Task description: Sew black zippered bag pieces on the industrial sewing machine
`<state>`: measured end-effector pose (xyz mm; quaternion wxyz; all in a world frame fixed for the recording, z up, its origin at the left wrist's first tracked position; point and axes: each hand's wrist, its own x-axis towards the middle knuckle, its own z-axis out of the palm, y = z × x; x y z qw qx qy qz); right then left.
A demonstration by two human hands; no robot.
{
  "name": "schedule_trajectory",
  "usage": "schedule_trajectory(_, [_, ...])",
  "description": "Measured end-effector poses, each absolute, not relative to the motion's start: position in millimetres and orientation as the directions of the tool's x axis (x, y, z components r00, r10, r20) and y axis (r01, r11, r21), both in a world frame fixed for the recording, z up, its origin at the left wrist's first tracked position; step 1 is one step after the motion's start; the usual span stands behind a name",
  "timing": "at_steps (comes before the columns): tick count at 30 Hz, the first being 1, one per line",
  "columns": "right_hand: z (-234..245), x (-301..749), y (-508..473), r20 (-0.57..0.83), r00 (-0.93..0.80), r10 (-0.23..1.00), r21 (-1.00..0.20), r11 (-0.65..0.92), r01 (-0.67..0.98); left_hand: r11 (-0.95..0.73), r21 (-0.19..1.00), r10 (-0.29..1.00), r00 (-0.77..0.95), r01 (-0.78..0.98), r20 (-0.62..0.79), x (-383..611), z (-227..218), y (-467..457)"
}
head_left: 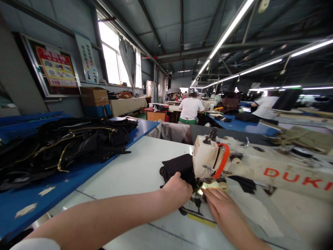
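Observation:
A white sewing machine point(205, 159) with an orange guard and red lettering stands at the right, its needle area lit by a small lamp. Folded black fabric point(178, 165) lies at the left of the machine head, partly running under it. My left hand point(179, 189) has its fingers curled on the edge of this fabric, just left of the needle area. Close to the presser foot, my right hand point(221, 203) lies flat with fingers stretched forward, the fingertips by the lit spot. What lies under its fingertips is hidden.
On a blue table point(85, 180) at the left lies a heap of black pieces with gold zippers point(78, 139). The white machine table point(125, 170) has ruler marks. A small black scrap point(244, 184) lies behind the needle. Two people in white shirts point(191, 108) work farther back.

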<state>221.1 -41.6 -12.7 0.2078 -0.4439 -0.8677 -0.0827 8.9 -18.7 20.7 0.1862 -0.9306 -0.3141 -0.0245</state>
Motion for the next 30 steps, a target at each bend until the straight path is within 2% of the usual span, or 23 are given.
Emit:
schedule_trajectory(4, [-12.9, 218.5, -34.6, 0.413, -0.505, 0.758, -0.103, 0.590, 0.801, -0.780, -0.371, 0.469, 0.864, 0.503, 0.186, -0.1, 24.7, -23.4])
schedule_trajectory(13, [-6.2, 218.8, -31.6, 0.406, -0.500, 0.765, -0.126, 0.589, 0.798, -0.761, -0.373, 0.483, 0.848, 0.531, 0.221, 2.8, 18.8, -16.7])
schedule_trajectory(19, [-0.3, 214.7, -28.9, 0.346, -0.466, 0.814, -0.156, 0.540, 0.827, -0.738, -0.174, 0.631, 0.759, 0.651, 0.161, -2.4, 13.8, 0.1])
schedule_trajectory(22, [-5.0, 220.6, -25.7, 0.419, -0.401, 0.815, -0.155, 0.500, 0.852, -0.660, -0.064, 0.738, 0.662, 0.748, 0.131, -11.7, 21.2, 20.0])
schedule_trajectory(26, [-16.2, 233.0, -25.3, 0.547, -0.363, 0.755, -0.151, 0.515, 0.844, -0.522, 0.142, 0.852, 0.508, 0.841, 0.124, -28.8, 46.1, 43.2])
schedule_trajectory(30, [-16.8, 237.1, -37.1, 0.538, -0.357, 0.764, -0.208, 0.531, 0.822, -0.475, 0.352, 0.868, 0.495, 0.807, 0.038, -42.9, 70.8, 54.0])
